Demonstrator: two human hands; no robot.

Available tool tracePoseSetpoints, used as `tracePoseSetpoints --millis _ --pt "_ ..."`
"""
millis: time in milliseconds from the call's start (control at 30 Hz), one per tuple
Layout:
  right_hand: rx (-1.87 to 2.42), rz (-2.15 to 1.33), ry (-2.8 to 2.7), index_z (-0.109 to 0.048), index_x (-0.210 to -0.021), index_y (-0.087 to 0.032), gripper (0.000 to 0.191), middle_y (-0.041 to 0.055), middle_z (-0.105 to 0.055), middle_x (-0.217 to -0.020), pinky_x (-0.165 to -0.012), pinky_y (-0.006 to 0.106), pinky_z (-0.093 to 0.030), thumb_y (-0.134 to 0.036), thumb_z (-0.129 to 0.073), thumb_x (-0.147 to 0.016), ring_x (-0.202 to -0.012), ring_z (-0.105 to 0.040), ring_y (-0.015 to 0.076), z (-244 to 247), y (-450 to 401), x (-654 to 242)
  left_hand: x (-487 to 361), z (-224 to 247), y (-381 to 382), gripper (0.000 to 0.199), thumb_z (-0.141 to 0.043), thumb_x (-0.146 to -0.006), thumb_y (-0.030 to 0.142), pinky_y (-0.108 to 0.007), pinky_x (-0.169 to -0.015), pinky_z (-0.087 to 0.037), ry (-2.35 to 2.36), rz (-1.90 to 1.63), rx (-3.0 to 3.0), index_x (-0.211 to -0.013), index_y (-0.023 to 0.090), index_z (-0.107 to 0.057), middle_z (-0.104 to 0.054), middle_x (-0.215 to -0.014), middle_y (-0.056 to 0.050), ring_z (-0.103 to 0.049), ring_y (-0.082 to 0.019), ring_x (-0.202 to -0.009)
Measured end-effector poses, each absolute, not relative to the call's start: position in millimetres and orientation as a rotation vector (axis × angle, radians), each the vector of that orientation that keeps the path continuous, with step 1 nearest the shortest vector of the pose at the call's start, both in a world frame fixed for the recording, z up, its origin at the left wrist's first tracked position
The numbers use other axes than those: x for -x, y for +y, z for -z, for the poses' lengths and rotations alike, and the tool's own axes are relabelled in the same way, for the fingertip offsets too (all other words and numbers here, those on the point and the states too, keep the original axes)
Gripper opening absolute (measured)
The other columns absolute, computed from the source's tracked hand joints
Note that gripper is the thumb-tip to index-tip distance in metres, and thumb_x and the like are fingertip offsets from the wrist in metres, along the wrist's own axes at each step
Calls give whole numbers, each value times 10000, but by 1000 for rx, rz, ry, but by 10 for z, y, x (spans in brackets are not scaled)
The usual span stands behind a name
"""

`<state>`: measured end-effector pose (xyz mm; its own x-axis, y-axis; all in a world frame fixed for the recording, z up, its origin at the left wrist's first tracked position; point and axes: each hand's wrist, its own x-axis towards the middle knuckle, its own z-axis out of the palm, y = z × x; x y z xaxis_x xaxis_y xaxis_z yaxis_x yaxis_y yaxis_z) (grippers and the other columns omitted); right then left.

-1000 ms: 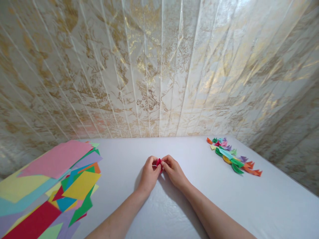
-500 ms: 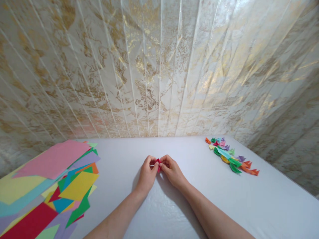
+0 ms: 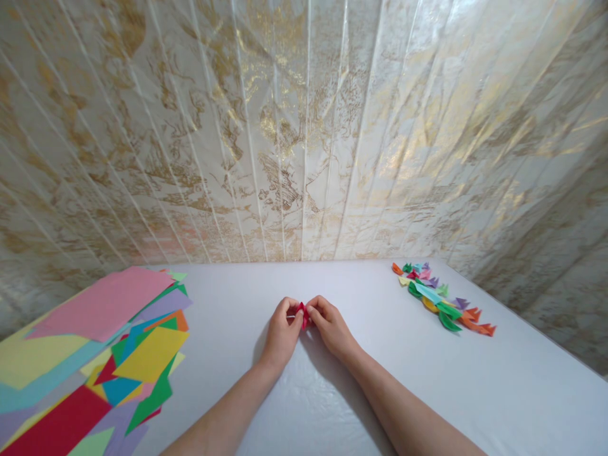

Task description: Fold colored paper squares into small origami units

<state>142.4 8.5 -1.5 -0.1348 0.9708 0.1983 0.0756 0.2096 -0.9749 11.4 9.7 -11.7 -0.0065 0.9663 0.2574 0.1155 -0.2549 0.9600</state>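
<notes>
A small folded red paper piece [image 3: 303,315] is pinched between my two hands, a little above the middle of the white table. From its left side, my left hand [image 3: 282,329] grips it with thumb and fingertips. On the opposite side, the thumb and index finger of my right hand [image 3: 329,323] close on its edge. Part of the paper is covered by the fingertips, so its full shape is hidden; a pointed tip shows at the top.
Sheets of coloured paper lie in a loose pile at the left, with a pink sheet [image 3: 102,304], a yellow sheet [image 3: 152,353] and a red sheet [image 3: 57,424]. Several folded paper figures [image 3: 430,294] lie at the right on the white table [image 3: 304,405]. A gold-patterned curtain [image 3: 285,126] hangs behind.
The fingers have shifted slightly, and the right fingertips sit a little further right. More of the red paper shows between the hands.
</notes>
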Motion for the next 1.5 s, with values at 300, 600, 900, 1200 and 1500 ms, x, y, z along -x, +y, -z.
tracePoseSetpoints --millis 300,600,900,1200,1500 --pt "1096 -1039 -1496 -523 -771 -209 171 -20 -584 -654 -620 271 -443 -337 -505 -883 -620 -567 148 22 63 -1416 -123 77 78 99 -555 -802 279 -241 -644 -475 1179 -1348 -1463 -743 207 -520 -585 -709 26 -575 -125 -640" --pt "1135 -965 -1564 -520 -803 -213 137 -15 -599 -700 -641 276 -448 -303 -482 -900 -659 -583 155 102 80 -1425 -109 79 74 121 -546 -813 302 -245 -651 -466 1191 -1335 -1488 -741 207 -526 -581 -692 26 -565 -131 -644" --pt "1189 -933 -1561 -519 -775 -210 120 -24 -593 -666 -616 264 -432 -274 -497 -874 -623 -570 147 62 64 -1424 -123 49 52 105 -548 -811 283 -247 -659 -481 1182 -1326 -1501 -746 201 -535 -591 -720 20 -575 -130 -652" --pt "1214 -866 -1632 -533 -762 -219 128 -22 -617 -671 -604 258 -417 -270 -499 -874 -614 -556 145 26 19 -1398 -126 56 64 145 -579 -804 318 -242 -603 -496 1171 -1360 -1455 -737 202 -522 -568 -700 32 -553 -110 -566" --pt "1204 -936 -1591 -503 -766 -217 76 -33 -591 -641 -599 260 -414 -231 -496 -840 -599 -553 140 6 18 -1382 -75 41 94 177 -574 -795 359 -263 -682 -500 1206 -1351 -1445 -741 191 -591 -634 -733 -3 -602 -154 -694"
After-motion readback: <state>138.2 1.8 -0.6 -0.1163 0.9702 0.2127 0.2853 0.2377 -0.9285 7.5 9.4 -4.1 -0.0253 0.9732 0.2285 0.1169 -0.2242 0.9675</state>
